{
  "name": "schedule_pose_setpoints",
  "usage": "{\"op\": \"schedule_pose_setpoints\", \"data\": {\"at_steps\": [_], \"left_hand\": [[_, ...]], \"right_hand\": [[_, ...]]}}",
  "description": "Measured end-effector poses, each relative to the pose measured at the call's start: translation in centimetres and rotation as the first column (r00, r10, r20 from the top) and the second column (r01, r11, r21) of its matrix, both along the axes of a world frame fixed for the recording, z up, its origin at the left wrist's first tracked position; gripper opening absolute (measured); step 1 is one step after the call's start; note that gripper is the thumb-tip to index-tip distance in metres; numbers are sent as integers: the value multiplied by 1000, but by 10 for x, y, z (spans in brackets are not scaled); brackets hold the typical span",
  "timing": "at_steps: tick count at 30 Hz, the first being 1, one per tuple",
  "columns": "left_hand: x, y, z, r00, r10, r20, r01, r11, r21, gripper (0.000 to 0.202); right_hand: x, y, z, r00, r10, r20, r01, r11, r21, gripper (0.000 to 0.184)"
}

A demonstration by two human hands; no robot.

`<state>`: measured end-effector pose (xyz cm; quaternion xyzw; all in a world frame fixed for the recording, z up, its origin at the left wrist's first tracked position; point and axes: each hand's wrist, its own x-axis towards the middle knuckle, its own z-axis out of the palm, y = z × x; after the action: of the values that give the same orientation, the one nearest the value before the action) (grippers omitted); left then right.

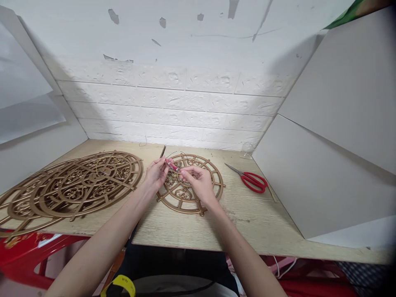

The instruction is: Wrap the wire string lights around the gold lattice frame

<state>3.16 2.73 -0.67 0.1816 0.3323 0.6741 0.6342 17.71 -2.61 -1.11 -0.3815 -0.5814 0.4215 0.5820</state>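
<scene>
My left hand [157,171] is closed around a small red tube [172,166] with a shiny end; its exact kind is unclear. A dark stick-like piece [163,151] rises beyond the left fingers, and a thin dark thread or wire loops up near the tube. At the tube's right end, the fingers of my right hand [198,181] are pinched together. Both hands are above a round gold-coloured openwork panel [185,209] with scroll patterns, lying flat on the table. The hands hide part of it.
Several similar gold panels [89,185] overlap in a pile at the left. Red-handled scissors [254,181] lie at the right, beside a thin tan strip [272,194]. A clear glass [247,149] stands by the back wall. Pale boards flank the wooden table [173,235].
</scene>
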Motion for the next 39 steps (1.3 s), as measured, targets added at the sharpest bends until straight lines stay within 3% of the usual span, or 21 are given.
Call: {"op": "schedule_pose_setpoints", "data": {"at_steps": [8,18,23,27,39], "left_hand": [[1,1,-2,1000,11,3,-11,1000,0,22],[3,0,-7,998,17,-54,-14,999,47,20],[4,-3,-4,997,29,-67,-24,997,75,23],[4,-4,-2,997,1,-76,7,994,105,24],[1,-4,2,991,-94,-99,100,994,53,23]], "right_hand": [[-1,-1,0,999,-42,11,42,999,9,19],[-1,-1,-3,978,-111,176,98,992,82,17],[-2,1,-5,998,44,52,-44,999,-6,32],[-4,2,-7,984,174,49,-175,984,21,32],[-5,0,-5,983,184,22,-185,983,12,32]]}}
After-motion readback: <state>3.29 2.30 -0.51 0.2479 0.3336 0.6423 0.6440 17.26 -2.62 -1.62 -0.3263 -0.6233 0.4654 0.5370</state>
